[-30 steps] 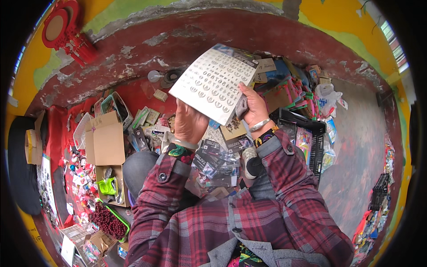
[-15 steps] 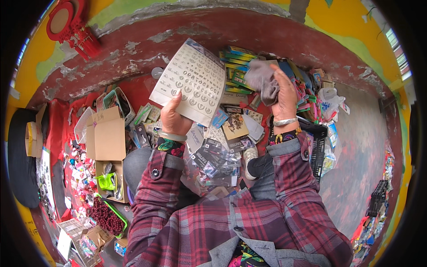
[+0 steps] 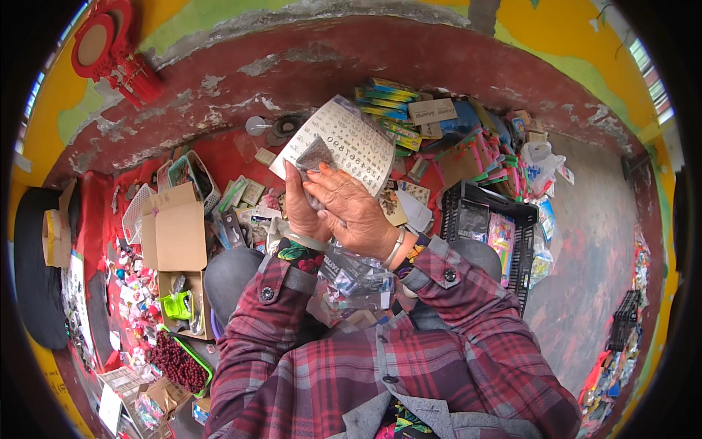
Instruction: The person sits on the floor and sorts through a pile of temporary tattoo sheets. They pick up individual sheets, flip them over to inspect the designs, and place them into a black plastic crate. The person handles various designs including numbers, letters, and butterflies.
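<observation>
Relative to the frame of half a second earlier, our right hand (image 3: pixel 357 208), then apart at the right with its cloth, now lies across the lower part of the printed sheet (image 3: pixel 358 139), beside our left hand (image 3: pixel 306 214). We see the sheet raised in front of us, tilted and gently bowed, above the plastic packets (image 3: pixel 352 276) between our knees. Our left hand grips it at the lower left, thumb upright near the edge; its other fingers are mostly hidden. Our right hand clasps the grey cloth (image 3: pixel 316 155), part of which projects above the fingers against the sheet's face. We cannot tell whether the left thumb also pinches the cloth.

From its curve we judge the sheet light, thin and springy, prone to creasing if squeezed at one corner and perhaps slick on its face. We best hold it by the lower margin, fingers spread behind as backing. We take the cloth to be soft and limp, suited to a bunched grip. At the right stands a black crate (image 3: pixel 522 252); at the left, an open cardboard box (image 3: pixel 175 235).
</observation>
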### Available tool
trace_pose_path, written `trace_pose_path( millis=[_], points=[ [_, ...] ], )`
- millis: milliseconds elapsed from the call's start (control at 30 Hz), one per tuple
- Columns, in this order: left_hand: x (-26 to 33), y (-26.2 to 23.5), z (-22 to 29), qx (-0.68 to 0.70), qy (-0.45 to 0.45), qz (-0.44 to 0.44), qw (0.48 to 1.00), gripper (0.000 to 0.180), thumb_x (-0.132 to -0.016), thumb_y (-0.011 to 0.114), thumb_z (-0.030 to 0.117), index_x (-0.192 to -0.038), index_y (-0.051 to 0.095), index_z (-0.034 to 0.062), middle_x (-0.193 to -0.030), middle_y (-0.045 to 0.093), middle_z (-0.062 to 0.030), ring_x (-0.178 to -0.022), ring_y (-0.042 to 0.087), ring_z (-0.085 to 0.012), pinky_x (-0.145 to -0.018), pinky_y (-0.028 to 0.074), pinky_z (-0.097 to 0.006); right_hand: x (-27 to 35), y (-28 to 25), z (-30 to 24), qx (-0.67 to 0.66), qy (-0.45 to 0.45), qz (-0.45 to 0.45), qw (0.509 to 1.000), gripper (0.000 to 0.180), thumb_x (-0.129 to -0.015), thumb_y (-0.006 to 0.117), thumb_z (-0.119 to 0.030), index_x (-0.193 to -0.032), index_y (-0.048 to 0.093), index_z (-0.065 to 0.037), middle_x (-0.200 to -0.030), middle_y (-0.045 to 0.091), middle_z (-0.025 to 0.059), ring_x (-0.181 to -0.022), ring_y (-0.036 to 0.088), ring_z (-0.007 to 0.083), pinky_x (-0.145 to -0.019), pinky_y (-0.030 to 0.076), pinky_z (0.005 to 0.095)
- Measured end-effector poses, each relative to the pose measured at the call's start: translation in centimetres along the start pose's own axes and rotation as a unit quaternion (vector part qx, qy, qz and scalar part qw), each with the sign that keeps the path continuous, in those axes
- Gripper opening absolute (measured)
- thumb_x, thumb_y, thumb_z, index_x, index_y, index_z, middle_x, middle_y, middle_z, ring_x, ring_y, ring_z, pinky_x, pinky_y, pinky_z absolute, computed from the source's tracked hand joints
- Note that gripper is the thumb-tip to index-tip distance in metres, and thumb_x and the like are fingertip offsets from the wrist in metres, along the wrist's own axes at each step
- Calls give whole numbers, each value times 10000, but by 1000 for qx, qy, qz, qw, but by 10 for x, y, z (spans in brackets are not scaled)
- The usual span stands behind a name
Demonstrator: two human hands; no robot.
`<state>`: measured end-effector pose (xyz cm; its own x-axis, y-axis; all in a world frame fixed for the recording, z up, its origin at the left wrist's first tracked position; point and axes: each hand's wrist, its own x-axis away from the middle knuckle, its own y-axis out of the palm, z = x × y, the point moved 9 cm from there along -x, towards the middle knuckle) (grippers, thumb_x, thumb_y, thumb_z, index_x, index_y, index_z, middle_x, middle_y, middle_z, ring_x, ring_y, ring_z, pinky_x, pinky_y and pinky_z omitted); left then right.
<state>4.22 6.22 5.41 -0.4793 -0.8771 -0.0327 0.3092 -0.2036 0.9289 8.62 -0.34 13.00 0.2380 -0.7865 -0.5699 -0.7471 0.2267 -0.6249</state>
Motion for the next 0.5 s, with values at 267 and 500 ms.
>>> trace_pose_path(
  millis=[267,500],
  points=[
    [0,44,-3,72,-31,-41,996,584,-901,482,418,-1339,377,46,-1321,463,-116,-1199,450,-266,-1033,314,-415,-5,-41,68,14,94,96,991,357,-857,530,-113,-1209,548,-56,-1279,506,146,-1247,424,281,-1038,327,390],
    [-7,5,33,19,42,31,998,518,-928,401,446,-1280,444,68,-1245,519,-102,-1132,486,-282,-990,353,-426,6,-2,-8,-40,-21,20,999,392,-823,548,-66,-1215,532,-51,-1279,500,148,-1247,420,306,-1058,296,406]
  ],
)
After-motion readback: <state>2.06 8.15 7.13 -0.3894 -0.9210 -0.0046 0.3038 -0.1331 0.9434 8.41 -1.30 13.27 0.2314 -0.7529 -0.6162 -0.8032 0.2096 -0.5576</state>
